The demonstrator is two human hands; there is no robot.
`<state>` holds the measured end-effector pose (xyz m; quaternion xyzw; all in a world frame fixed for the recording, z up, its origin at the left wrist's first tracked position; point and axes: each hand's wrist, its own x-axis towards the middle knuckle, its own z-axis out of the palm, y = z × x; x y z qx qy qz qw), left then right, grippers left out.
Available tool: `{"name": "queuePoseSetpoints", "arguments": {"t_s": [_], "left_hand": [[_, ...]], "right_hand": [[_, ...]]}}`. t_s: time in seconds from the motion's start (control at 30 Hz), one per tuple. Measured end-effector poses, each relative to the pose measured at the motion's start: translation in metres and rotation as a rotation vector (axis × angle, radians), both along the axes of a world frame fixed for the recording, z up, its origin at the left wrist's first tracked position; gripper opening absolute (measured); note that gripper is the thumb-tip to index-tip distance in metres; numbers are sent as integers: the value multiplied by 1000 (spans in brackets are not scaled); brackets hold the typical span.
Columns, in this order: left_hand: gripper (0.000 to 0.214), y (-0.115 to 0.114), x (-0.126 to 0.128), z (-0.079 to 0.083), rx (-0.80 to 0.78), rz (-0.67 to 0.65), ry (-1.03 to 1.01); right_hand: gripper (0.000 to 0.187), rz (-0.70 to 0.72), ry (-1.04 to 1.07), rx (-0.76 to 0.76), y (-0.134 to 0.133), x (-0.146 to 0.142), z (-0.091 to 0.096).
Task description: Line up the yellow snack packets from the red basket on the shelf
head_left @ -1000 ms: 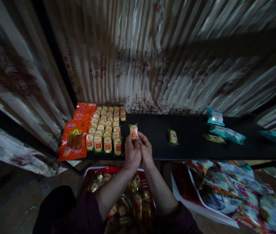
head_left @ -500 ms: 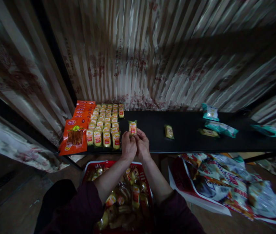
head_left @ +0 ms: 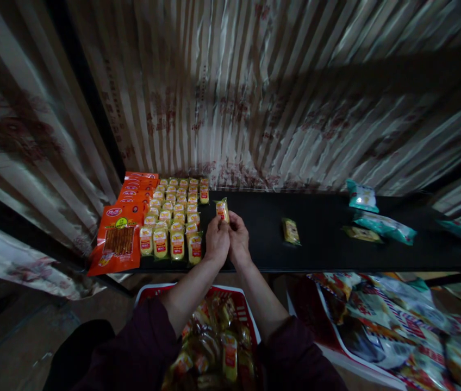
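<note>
1. Turned slightly within the last half second, the held yellow packet (head_left: 222, 209) now looks narrower, its label angled.
2. Pale pleated sheeting (head_left: 234, 81) hangs behind everything, its red print too dim to read.
3. One black shelf (head_left: 324, 255) crosses the view, running out at the right edge.
4. Two red baskets sit below. Forearms partly hide the near basket (head_left: 242, 297), cut off by the bottom edge; the right basket (head_left: 309, 307) is also cut off, its large bags (head_left: 402, 320) overlapping too much to count.
5. Orange bags (head_left: 117, 239) overlap at the shelf's left end; only the front one shows whole.
6. Two hands meet, the left hand (head_left: 217, 240) and right hand (head_left: 238, 239) clamped together on the held packet, hiding its lower end.
7. Three teal packets (head_left: 384, 226) lie at right.
8. Yellow packets (head_left: 177, 245) stand in four columns, plus one at the back right; two loose packets (head_left: 291, 232) lie farther right.
9. Just right of that block, the held packet's long axis points away from the person; whether it touches the shelf is unclear.
</note>
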<state>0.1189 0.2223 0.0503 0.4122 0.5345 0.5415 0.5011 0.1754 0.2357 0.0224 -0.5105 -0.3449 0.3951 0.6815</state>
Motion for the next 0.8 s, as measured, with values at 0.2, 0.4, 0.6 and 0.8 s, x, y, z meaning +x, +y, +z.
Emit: {"name": "queuePoseSetpoints", "arguments": {"t_s": [0.2, 0.4, 0.6, 0.8], "left_hand": [[19, 17, 1, 3, -21, 30, -212], [10, 27, 1, 10, -162, 84, -610], [8, 36, 1, 14, -328, 73, -924], [11, 40, 3, 10, -255, 78, -840]], "right_hand": [[38, -56, -253, 73, 17, -1, -9], [35, -102, -511, 61, 15, 0, -4], [26, -96, -645, 110, 16, 7, 3], [35, -56, -614, 34, 23, 12, 3]]}}
